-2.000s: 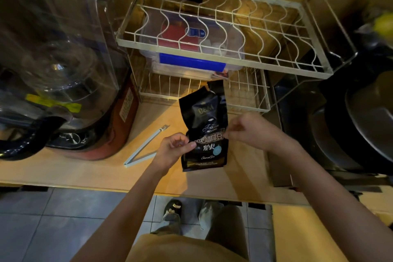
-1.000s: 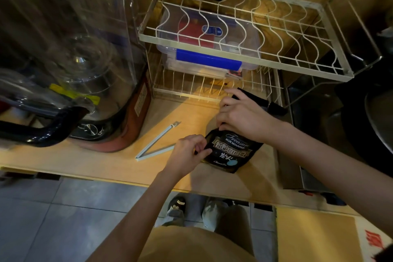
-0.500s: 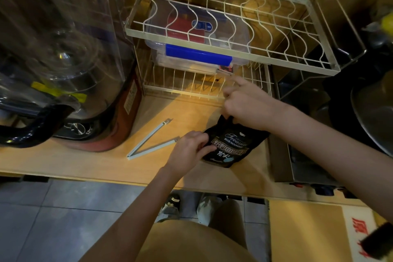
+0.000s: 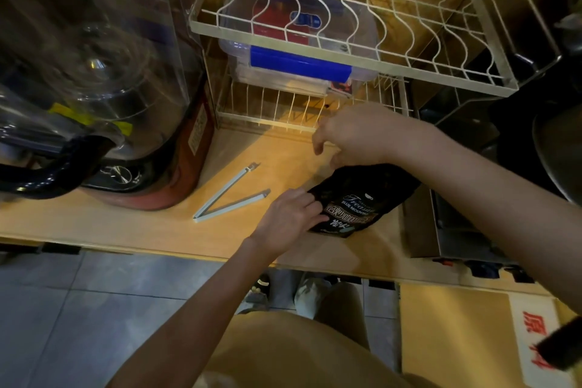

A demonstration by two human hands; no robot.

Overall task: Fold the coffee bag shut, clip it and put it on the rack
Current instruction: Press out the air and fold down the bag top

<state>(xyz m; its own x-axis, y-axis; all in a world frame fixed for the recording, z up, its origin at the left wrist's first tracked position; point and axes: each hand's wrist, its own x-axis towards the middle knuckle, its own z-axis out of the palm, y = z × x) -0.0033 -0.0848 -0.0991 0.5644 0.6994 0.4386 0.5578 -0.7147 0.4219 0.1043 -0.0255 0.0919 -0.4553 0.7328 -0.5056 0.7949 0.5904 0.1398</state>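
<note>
One coffee bag [image 4: 356, 198], one open clip [image 4: 227, 195], two hands, one wire rack [image 4: 346, 50].

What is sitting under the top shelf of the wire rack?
Under the top shelf sits a clear plastic box with a blue latch, resting on the lower shelf. Something red shows inside; the lid and wires blur it, so the contents cannot be identified.
</note>
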